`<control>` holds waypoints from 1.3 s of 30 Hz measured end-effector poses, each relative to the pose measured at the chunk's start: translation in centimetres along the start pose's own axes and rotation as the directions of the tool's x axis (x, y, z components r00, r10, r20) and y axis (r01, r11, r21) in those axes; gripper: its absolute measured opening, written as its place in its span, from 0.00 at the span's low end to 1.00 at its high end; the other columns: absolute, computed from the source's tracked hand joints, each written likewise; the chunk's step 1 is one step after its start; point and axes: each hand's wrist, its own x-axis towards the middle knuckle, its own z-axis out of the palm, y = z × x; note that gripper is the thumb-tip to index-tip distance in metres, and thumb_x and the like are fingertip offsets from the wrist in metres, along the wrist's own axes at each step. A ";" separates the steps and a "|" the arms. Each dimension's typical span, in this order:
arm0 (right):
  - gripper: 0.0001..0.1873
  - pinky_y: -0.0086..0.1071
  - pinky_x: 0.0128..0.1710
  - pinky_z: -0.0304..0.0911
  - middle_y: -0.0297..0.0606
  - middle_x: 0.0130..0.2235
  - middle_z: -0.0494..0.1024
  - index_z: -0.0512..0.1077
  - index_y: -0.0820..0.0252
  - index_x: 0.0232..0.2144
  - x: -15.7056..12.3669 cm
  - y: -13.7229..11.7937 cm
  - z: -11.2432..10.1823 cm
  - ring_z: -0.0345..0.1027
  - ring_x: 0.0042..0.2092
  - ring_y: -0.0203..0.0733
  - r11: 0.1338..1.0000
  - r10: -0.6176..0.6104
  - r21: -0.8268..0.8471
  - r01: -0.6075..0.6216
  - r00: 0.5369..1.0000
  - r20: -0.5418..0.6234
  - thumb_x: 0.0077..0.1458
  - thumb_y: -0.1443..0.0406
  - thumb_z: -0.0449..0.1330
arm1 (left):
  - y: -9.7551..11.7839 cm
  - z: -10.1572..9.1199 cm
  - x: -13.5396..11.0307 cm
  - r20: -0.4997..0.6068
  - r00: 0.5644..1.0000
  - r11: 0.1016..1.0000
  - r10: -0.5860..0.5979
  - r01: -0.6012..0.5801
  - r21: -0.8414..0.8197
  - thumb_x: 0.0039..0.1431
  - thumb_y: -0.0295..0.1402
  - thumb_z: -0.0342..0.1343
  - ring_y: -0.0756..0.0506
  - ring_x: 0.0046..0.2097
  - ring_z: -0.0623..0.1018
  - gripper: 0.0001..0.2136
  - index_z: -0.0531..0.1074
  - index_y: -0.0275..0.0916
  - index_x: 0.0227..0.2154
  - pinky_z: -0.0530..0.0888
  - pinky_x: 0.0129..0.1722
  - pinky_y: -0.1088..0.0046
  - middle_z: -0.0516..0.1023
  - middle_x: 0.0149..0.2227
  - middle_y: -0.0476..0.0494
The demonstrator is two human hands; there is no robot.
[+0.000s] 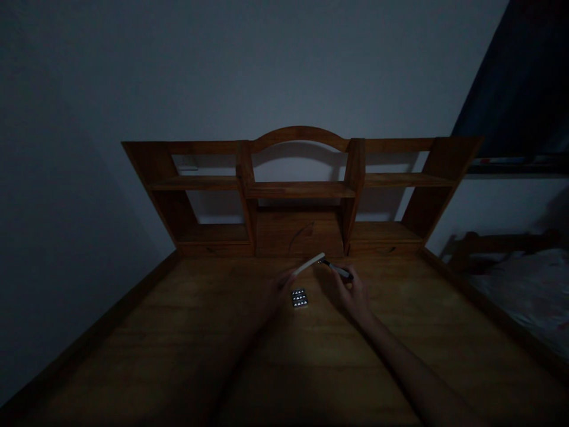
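My left hand (279, 289) is closed round the lower end of a slim, pale, straight stick (310, 263), which slants up to the right. My right hand (353, 292) grips a slender black-and-grey handheld tool (338, 270); its kind is too dark to tell. The tool's narrow front end points left, close by the stick's upper end. A small bright spot shows at that end, and I cannot tell whether the two touch. Between my hands, on the wooden desk (306, 356), lies a small dark square piece (299, 298) with rows of bright white marks.
A wooden shelf unit (300, 190) with open compartments and small drawers stands along the back of the desk, against a pale wall (284, 71). Raised wooden edges run down both sides of the desk. Patterned bedding (524, 290) lies to the right. The room is dim.
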 end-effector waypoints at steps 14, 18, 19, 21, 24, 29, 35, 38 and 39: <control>0.10 0.31 0.40 0.65 0.35 0.40 0.75 0.69 0.56 0.44 0.1 0.4 0.3 0.70 0.39 0.40 1.000 -0.016 0.013 0.017 0.996 -0.090 0.61 0.59 0.57 | 0.1 0.1 -0.1 -0.018 1.000 0.999 -0.021 0.022 0.047 0.63 0.47 0.48 0.46 0.47 0.76 0.20 0.71 0.47 0.52 0.72 0.49 0.69 0.76 0.47 0.51; 0.10 0.29 0.36 0.65 0.35 0.39 0.75 0.69 0.57 0.42 0.0 0.3 0.2 0.70 0.38 0.39 1.000 -0.006 0.003 0.007 0.993 -0.119 0.60 0.60 0.58 | -0.2 -0.3 0.2 -0.093 0.993 0.997 -0.068 0.071 0.032 0.63 0.48 0.46 0.45 0.47 0.76 0.21 0.72 0.44 0.51 0.72 0.48 0.69 0.76 0.47 0.49; 0.10 0.29 0.36 0.65 0.36 0.40 0.75 0.69 0.58 0.41 0.0 0.3 0.2 0.71 0.38 0.39 1.000 -0.004 0.009 0.005 0.992 -0.125 0.60 0.60 0.58 | -0.3 -0.4 0.3 -0.117 0.990 0.997 -0.079 0.081 0.019 0.63 0.48 0.47 0.45 0.47 0.76 0.21 0.72 0.43 0.51 0.72 0.48 0.68 0.76 0.47 0.49; 0.10 0.30 0.37 0.65 0.37 0.42 0.75 0.68 0.59 0.40 0.0 0.3 0.3 0.71 0.39 0.40 1.000 -0.005 0.024 0.008 0.993 -0.121 0.60 0.59 0.59 | -0.4 -0.5 0.2 -0.143 0.986 0.996 -0.084 0.086 0.007 0.62 0.48 0.48 0.45 0.48 0.76 0.21 0.72 0.42 0.51 0.72 0.49 0.68 0.76 0.47 0.48; 0.10 0.29 0.35 0.65 0.37 0.41 0.76 0.67 0.60 0.37 -0.1 0.2 0.3 0.72 0.38 0.40 1.000 0.014 0.021 -0.011 0.992 -0.126 0.59 0.58 0.59 | 0.0 -0.1 -0.2 -0.079 0.996 0.999 -0.035 0.035 0.002 0.62 0.47 0.49 0.45 0.48 0.76 0.21 0.72 0.42 0.52 0.72 0.49 0.67 0.75 0.48 0.48; 0.11 0.29 0.32 0.64 0.35 0.38 0.76 0.67 0.59 0.35 -0.3 0.5 0.3 0.72 0.35 0.39 0.999 0.038 -0.003 -0.038 0.990 -0.135 0.59 0.57 0.60 | 0.4 0.3 -0.4 -0.039 0.999 1.000 0.005 -0.004 0.025 0.63 0.47 0.47 0.45 0.49 0.75 0.19 0.71 0.48 0.53 0.71 0.51 0.65 0.74 0.50 0.51; 0.12 0.29 0.31 0.63 0.35 0.34 0.75 0.65 0.59 0.33 -0.2 1.0 0.8 0.71 0.33 0.38 0.999 0.031 0.012 -0.029 0.989 -0.144 0.58 0.58 0.60 | -0.3 -0.5 0.1 -0.160 0.986 0.999 -0.034 0.039 0.029 0.62 0.48 0.48 0.44 0.47 0.76 0.21 0.72 0.43 0.51 0.72 0.49 0.66 0.75 0.47 0.47; 0.11 0.28 0.31 0.63 0.34 0.34 0.75 0.66 0.59 0.34 -0.2 0.6 0.7 0.71 0.33 0.38 1.000 0.024 0.010 -0.022 0.989 -0.143 0.59 0.58 0.60 | -0.1 -0.4 0.0 -0.079 0.997 0.998 0.021 -0.016 0.064 0.63 0.47 0.47 0.44 0.48 0.76 0.21 0.71 0.46 0.53 0.72 0.49 0.65 0.74 0.49 0.47; 0.10 0.28 0.31 0.64 0.33 0.34 0.75 0.66 0.59 0.35 -0.1 0.4 0.6 0.71 0.33 0.38 1.000 0.009 0.007 -0.008 0.991 -0.137 0.59 0.59 0.60 | -0.1 -0.4 0.0 -0.050 0.998 0.995 0.026 -0.022 0.093 0.63 0.47 0.46 0.43 0.48 0.76 0.21 0.70 0.47 0.54 0.73 0.48 0.64 0.75 0.49 0.48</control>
